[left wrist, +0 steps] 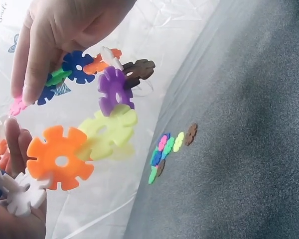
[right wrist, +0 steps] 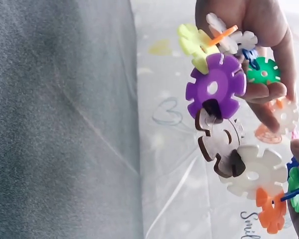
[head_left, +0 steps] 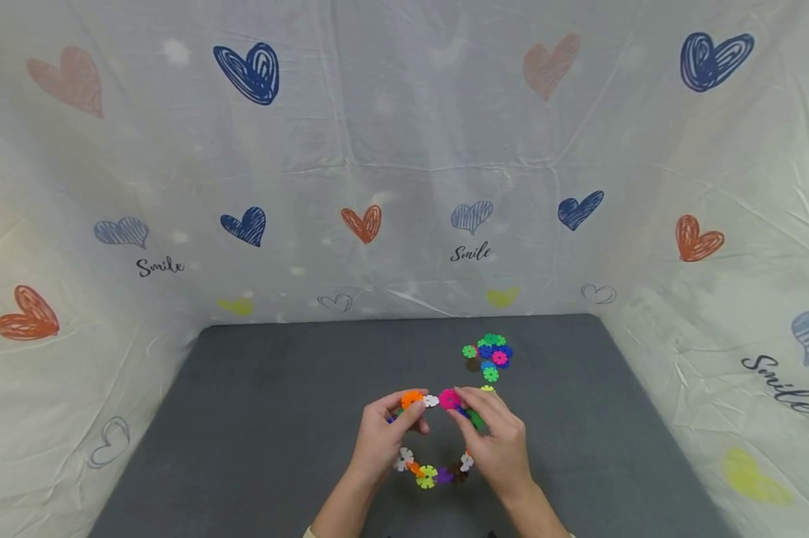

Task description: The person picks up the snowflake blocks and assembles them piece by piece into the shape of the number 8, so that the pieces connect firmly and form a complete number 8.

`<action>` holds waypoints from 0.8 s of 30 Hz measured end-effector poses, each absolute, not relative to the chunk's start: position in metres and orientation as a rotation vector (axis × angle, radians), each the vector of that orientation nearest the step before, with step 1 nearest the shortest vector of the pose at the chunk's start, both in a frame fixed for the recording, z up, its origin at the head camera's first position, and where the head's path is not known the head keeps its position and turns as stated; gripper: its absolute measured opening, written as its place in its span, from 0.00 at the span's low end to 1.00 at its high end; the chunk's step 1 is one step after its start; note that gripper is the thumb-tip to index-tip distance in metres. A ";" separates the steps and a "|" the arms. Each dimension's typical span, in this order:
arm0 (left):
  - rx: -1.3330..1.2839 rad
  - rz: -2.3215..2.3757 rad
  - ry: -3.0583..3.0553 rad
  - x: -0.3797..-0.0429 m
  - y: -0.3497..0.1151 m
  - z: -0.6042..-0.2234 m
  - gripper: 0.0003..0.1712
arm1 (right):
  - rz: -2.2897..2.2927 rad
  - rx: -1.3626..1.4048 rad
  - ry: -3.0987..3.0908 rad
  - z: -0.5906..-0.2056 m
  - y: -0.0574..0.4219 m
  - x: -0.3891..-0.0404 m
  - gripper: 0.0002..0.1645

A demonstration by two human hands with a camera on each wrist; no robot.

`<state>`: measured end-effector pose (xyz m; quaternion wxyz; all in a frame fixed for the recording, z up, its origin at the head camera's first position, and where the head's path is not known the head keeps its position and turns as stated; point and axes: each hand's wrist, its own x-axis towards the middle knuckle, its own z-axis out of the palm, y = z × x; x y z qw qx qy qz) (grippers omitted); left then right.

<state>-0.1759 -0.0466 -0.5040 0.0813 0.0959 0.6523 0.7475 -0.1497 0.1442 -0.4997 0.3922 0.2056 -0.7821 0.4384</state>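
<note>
A chain of slotted plastic flower discs hangs in a loop between the two hands. With thumb and fingers my left hand pinches an orange disc at one upper end. My right hand pinches a pink disc at the other. Between them sits a white disc, close beside the pink one. Along the bottom of the loop run a yellow disc, a purple disc and a brown disc. Blue and green discs are partly hidden behind the fingers.
A loose pile of flower discs, green, blue, pink and brown, lies on the dark grey table beyond the right hand. A single yellow-green disc shows just above that hand. A white cloth with printed hearts surrounds the table.
</note>
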 end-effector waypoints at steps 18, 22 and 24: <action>0.372 2.244 1.942 -0.175 -0.047 -0.501 0.18 | 1.104 0.614 -1.874 -0.504 0.150 -0.157 0.20; 0.384 2.243 1.939 -0.176 -0.048 -0.501 0.18 | 1.100 0.657 -1.829 -0.504 0.150 -0.159 0.20; 0.395 2.246 1.933 -0.176 -0.049 -0.501 0.18 | 1.096 0.665 -1.837 -0.504 0.149 -0.158 0.22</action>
